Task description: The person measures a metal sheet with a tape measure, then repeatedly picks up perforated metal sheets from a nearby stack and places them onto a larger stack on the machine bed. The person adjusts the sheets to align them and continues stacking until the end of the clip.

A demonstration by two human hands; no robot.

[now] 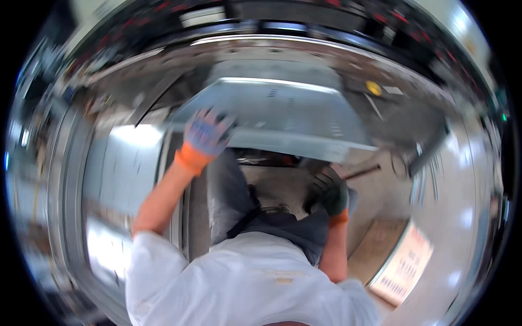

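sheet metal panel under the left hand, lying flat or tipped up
Flat, as far as the blur allows: the grey sheet metal panel lies broad face up, the gloved left hand resting on its near edge.

Left hand (206,132) on metal panel (283,108); right hand (331,190) seemingly beneath
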